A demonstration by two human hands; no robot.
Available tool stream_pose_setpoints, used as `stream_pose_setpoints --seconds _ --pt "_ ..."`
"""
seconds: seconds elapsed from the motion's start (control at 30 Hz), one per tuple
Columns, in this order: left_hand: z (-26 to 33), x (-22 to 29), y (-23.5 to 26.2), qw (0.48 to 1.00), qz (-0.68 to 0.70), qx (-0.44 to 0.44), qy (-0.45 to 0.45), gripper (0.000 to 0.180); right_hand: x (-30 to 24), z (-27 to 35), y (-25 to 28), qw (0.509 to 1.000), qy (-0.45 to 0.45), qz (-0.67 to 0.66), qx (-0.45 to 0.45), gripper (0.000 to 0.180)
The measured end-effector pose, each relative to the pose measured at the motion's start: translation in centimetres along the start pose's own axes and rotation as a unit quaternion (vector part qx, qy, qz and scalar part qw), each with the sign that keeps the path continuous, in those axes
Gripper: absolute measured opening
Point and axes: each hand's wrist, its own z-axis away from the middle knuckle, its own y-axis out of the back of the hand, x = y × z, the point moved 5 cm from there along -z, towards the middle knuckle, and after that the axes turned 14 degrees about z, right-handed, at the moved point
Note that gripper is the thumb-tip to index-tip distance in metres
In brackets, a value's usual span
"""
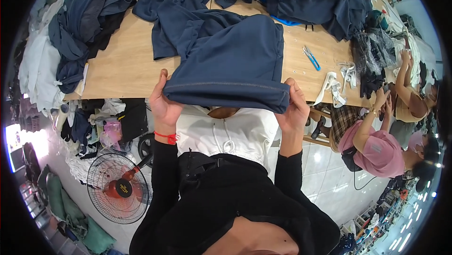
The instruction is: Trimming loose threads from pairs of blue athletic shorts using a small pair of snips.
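Note:
A navy blue garment [226,57] lies partly on the wooden table, its near end drawn over the front edge toward me. A stitched seam line runs across that end, just above the hem. My left hand [164,100] grips the hem's left corner, with the thumb on top. At the right corner my right hand [294,102] pinches the fabric between thumb and fingers. The hem is stretched fairly straight between both hands. What the fingers do beneath the cloth is hidden.
Thread snips [311,58] with blue handles and white fabric strips [332,88] lie to the right on the table [113,73]. Dark garments [320,0] are heaped at the back. A fan [117,188] stands lower left. Two people sit at the right, one in a pink top [376,149].

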Motion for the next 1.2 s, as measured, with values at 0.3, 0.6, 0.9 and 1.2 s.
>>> stream_pose_setpoints --seconds 0.3,0.6,0.9,1.2 --pt "-2.3 -0.3 6.3 0.978 0.191 0.087 -0.015 0.028 1.6 -1.0 -3.3 0.984 0.017 -0.098 0.146 0.057" --pt "-2.4 0.1 6.3 0.979 0.194 0.058 -0.033 0.030 3.5 -0.6 2.7 0.952 0.010 -0.228 0.202 0.040" --pt "-2.2 -0.1 5.6 0.977 0.200 0.060 -0.050 0.031 2.9 -0.9 1.7 0.937 0.028 -0.249 0.244 0.045" --pt "-0.5 -3.1 -0.8 0.996 0.067 -0.031 -0.052 0.040 3.1 0.1 3.4 0.944 0.013 -0.217 0.248 0.046"
